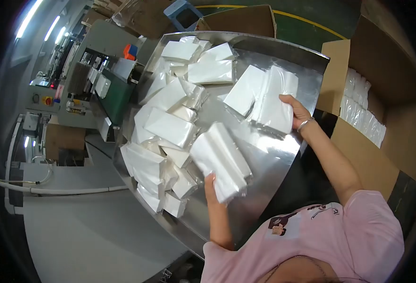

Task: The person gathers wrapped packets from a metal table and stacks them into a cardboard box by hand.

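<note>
Metal table (264, 174) with a raised rim, containing a heap of wrapped white packs (170, 126) along its left side, stacked loosely and at varied angles. Open carton (359, 151), right of the table: upright flaps, with clear-wrapped white bundles (361, 111) set close together inside. A 2nd carton (238, 21) stands beyond the far rim; its contents cannot be made out.

The left hand (210, 186) holds 1 pack, the left pack (221, 160), above the near part of the table, with the thumb on its near left edge and the other fingers hidden. The right hand (298, 112) grips another, the right pack (276, 99), by its right edge, near the right rim.

Both held packs are white, oblong and soft-looking, in glossy clear film that wrinkles at the ends; a lengthwise crease marks the left pack. Its long axis runs obliquely, from far left to near right. The right pack's long axis points almost straight away from the person, its far end leaning slightly right. A further pack (244, 89) lies just beside it on the left, tilted more strongly, its far end also toward the right.
</note>
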`<action>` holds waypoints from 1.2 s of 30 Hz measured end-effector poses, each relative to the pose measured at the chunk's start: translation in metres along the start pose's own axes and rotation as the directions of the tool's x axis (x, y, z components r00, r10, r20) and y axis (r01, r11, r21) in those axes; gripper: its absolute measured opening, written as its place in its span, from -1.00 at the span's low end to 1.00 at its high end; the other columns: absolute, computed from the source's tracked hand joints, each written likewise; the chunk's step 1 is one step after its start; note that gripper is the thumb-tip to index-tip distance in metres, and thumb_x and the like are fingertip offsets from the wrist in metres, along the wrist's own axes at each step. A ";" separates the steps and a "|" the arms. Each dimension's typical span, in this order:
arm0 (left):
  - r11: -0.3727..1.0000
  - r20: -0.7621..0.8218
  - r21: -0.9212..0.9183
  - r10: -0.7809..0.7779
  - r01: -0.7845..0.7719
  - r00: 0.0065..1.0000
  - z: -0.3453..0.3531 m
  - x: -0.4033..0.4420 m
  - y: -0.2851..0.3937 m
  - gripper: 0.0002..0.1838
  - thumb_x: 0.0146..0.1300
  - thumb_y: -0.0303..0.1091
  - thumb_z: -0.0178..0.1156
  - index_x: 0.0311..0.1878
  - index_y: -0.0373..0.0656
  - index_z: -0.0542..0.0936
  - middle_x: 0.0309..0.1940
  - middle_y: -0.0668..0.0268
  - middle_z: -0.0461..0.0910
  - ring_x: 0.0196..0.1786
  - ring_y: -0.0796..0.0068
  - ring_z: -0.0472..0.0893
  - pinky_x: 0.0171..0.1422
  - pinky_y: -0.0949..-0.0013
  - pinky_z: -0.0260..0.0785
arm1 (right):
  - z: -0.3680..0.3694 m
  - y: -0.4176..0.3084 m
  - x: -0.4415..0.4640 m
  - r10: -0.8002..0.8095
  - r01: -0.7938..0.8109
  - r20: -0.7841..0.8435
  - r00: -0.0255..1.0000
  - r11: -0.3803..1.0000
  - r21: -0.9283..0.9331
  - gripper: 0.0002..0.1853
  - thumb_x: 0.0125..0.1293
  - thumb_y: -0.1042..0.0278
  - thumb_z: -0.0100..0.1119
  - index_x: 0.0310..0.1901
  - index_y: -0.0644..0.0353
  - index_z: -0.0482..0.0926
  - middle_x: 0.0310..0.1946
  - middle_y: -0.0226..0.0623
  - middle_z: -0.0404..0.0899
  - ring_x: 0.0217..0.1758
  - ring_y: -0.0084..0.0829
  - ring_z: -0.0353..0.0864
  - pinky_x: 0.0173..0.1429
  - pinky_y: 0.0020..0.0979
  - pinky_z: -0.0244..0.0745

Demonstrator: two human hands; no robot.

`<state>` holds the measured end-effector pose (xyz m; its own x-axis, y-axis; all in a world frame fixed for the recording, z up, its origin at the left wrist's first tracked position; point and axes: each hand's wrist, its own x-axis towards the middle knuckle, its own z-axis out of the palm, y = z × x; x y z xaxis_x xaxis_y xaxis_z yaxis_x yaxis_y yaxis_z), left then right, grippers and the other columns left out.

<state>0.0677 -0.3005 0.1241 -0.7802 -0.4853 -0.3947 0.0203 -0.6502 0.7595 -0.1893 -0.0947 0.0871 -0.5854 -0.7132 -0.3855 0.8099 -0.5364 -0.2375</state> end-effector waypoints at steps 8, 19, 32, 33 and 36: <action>0.927 -0.212 0.074 0.374 -0.367 0.903 0.000 0.072 0.083 -0.57 0.15 -0.31 0.21 0.06 -0.29 0.44 0.02 0.16 0.48 0.06 0.30 0.50 0.13 0.23 0.42 | 0.041 0.010 0.110 -0.379 0.314 -0.166 0.911 0.894 -0.319 -0.23 -0.05 0.00 0.39 0.13 0.30 0.36 0.05 -0.06 0.48 0.08 -0.18 0.51 0.15 -0.18 0.42; 0.865 -0.220 0.284 0.478 -0.413 0.851 0.051 0.199 0.033 -0.35 0.02 -0.50 0.21 0.19 -0.48 0.21 0.03 0.06 0.43 -0.01 0.25 0.52 0.09 0.21 0.42 | 0.077 0.028 0.185 -0.581 0.039 -0.138 0.802 0.281 -0.959 0.15 -0.28 -0.22 0.43 0.30 0.31 0.12 0.22 0.18 0.21 0.28 0.08 0.25 0.31 -0.15 0.22; 0.990 0.155 0.128 -0.072 0.052 0.985 0.027 0.108 -0.016 -0.09 0.09 -0.50 0.18 0.43 -0.07 -0.14 0.22 0.10 0.24 0.21 0.24 0.35 0.21 0.21 0.33 | 0.040 -0.003 0.024 0.116 0.310 0.372 0.921 0.358 -0.881 0.31 -0.08 0.22 0.45 0.42 0.14 -0.51 0.33 0.10 0.07 0.39 -0.20 0.12 0.41 -0.38 0.00; 0.991 0.176 0.126 0.027 -0.049 0.984 0.041 0.092 -0.014 -0.06 0.07 -0.42 0.23 0.43 -0.09 -0.14 0.24 0.09 0.21 0.22 0.22 0.35 0.25 0.16 0.31 | 0.042 -0.004 0.013 0.074 0.366 0.396 0.915 0.260 -0.894 0.31 -0.07 0.23 0.44 0.41 0.14 -0.53 0.33 0.11 0.07 0.38 -0.19 0.13 0.41 -0.38 0.00; 0.677 0.300 0.623 0.256 -0.392 0.919 0.017 0.073 -0.030 -0.01 0.05 -0.31 0.28 0.43 -0.13 -0.15 0.26 0.09 0.20 0.23 0.14 0.34 0.31 0.10 0.24 | 0.044 -0.006 -0.028 -0.027 0.532 0.531 0.847 0.037 -0.846 0.36 -0.14 0.24 0.45 0.39 0.16 -0.58 0.32 0.24 0.06 0.39 -0.06 0.13 0.41 -0.32 0.02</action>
<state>-0.0002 -0.3062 0.0810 -0.8996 -0.4366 -0.0132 -0.0701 0.1144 0.9910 -0.1794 -0.0909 0.1385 -0.5376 -0.8291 0.1537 -0.2496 -0.0177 -0.9682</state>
